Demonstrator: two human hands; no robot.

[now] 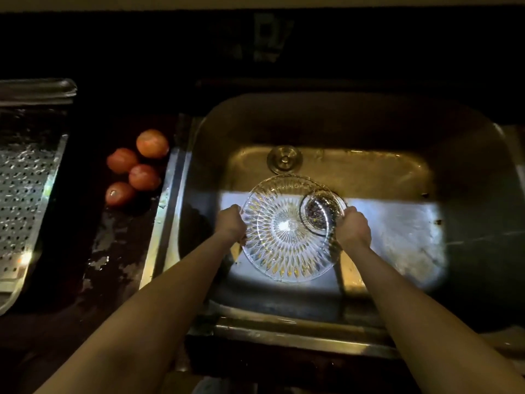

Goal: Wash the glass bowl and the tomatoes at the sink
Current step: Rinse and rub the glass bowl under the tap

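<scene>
A cut-glass bowl [287,237] with a starburst pattern hangs over the steel sink [397,172], held by both hands. My left hand [231,224] grips its left rim. My right hand [352,227] grips its right rim. Through the glass I see the sink's drain strainer [321,211]. Several red tomatoes [136,169] lie in a cluster on the dark counter to the left of the sink.
A perforated metal drain tray [25,189] sits at the far left of the counter. A round metal plug [284,159] lies on the sink floor behind the bowl. The wet counter [113,251] is dark, and the back is in shadow.
</scene>
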